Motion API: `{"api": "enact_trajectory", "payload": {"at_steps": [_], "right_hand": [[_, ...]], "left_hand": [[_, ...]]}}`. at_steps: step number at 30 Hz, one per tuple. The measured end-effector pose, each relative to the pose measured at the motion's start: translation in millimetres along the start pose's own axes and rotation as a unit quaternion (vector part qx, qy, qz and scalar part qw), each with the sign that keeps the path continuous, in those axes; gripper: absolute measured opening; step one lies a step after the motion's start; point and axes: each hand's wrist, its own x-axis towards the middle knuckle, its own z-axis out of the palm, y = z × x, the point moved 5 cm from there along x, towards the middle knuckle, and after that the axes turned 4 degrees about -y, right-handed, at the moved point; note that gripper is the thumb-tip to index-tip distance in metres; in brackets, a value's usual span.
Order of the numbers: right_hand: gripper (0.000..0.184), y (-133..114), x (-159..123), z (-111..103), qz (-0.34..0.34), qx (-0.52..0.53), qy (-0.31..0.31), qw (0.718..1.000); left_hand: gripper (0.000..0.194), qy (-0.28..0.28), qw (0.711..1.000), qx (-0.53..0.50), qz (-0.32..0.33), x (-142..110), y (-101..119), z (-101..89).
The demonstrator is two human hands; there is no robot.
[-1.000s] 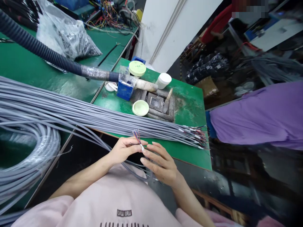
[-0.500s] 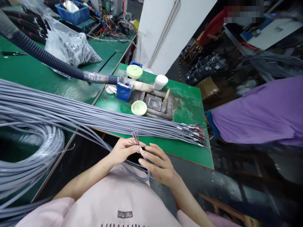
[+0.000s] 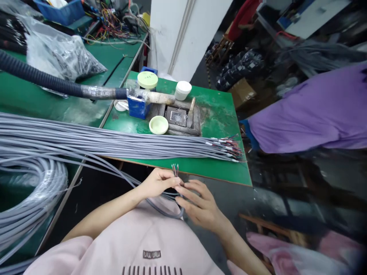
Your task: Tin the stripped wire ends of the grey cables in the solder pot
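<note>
My left hand [image 3: 162, 181] pinches the stripped end of a grey cable, and its thin coloured wires [image 3: 175, 169] stick up above the thumb and fingers. Close against it, my right hand [image 3: 199, 200] has its fingertips on the same end, just below the wires; the exact grip there is partly hidden. The grey cable [image 3: 163, 212] loops below both hands in front of my shirt. Beyond them, a long bundle of grey cables [image 3: 137, 147] lies across the green table, its frayed wire ends [image 3: 232, 149] pointing right.
A square heated-looking pot [image 3: 177, 116] is set in the table, with a hose nozzle [image 3: 160, 97] over its left side. Around it stand a pale green dish [image 3: 158, 125] and a white tub [image 3: 182, 90]. A cable coil [image 3: 54, 179] lies left. Purple fabric [image 3: 312, 110] is at right.
The coloured wires, fanned out before, now stand closer together and upright. Both hands have shifted slightly right in view, while the table has slid left and up with the camera's turn.
</note>
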Motion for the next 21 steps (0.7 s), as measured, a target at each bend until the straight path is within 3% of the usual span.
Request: {"api": "enact_trajectory", "payload": {"at_steps": [3, 6, 9, 11, 15, 21], "right_hand": [[0.023, -4, -17, -7, 0.034, -0.016, -0.008, 0.999], [0.027, -10, -19, -9, 0.055, 0.021, 0.021, 0.998], [0.028, -7, -13, -7, 0.118, 0.069, 0.095, 0.986], [0.018, -1, -9, -1, 0.198, 0.099, 0.126, 0.967], [0.012, 9, -2, 21, 0.326, 0.180, 0.077, 0.925], [0.020, 13, 7, 33, 0.357, 0.216, 0.035, 0.908]], "left_hand": [[0.037, -0.059, 0.998, 0.035, 0.005, 4, -2, 11.9], [0.034, -0.070, 0.996, 0.046, 0.034, 4, 2, 14.3], [0.029, -0.043, 0.995, 0.073, 0.059, 0, 9, 9.3], [0.028, -0.021, 0.993, 0.094, 0.070, -3, 13, 5.1], [0.027, 0.014, 0.989, 0.111, 0.099, -10, 21, -1.1], [0.028, 0.130, 0.987, 0.039, 0.089, -15, 21, -16.3]]}}
